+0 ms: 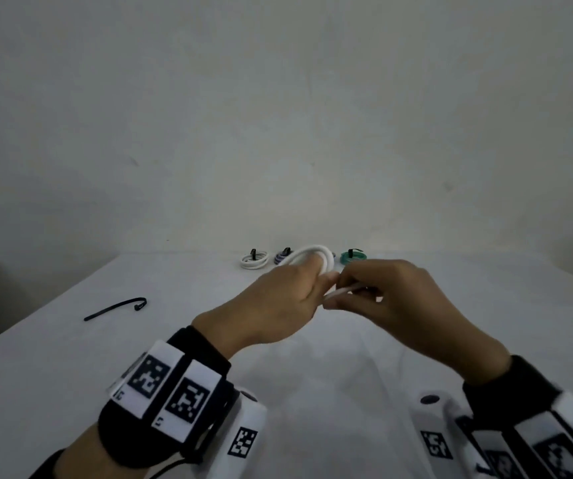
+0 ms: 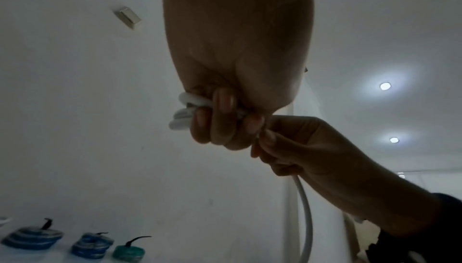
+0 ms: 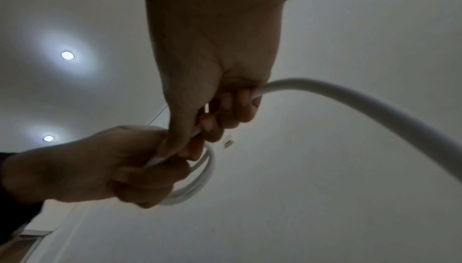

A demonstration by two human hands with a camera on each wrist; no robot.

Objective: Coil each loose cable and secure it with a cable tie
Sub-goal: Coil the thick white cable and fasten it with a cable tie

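Observation:
Above the middle of the white table, my left hand (image 1: pixel 292 292) grips a coil of white cable (image 1: pixel 316 254), its fingers (image 2: pixel 220 121) curled round the stacked loops (image 2: pixel 181 115). Touching it from the right, my right hand (image 1: pixel 374 292) pinches the cable's free length (image 1: pixel 342 291) between thumb and fingers. In the right wrist view that free length (image 3: pixel 362 105) arcs away to the right, and the coil (image 3: pixel 200 180) hangs under my left hand (image 3: pixel 120 168). A loose black cable tie (image 1: pixel 115 307) lies on the table at the left.
Tied coils lie in a row at the table's (image 1: pixel 140 375) far edge: a white one (image 1: pixel 254 261), a purple one (image 1: pixel 282 256) and a green one (image 1: pixel 353 256), each with a black tie. Behind them rises a plain white wall (image 1: pixel 278 115).

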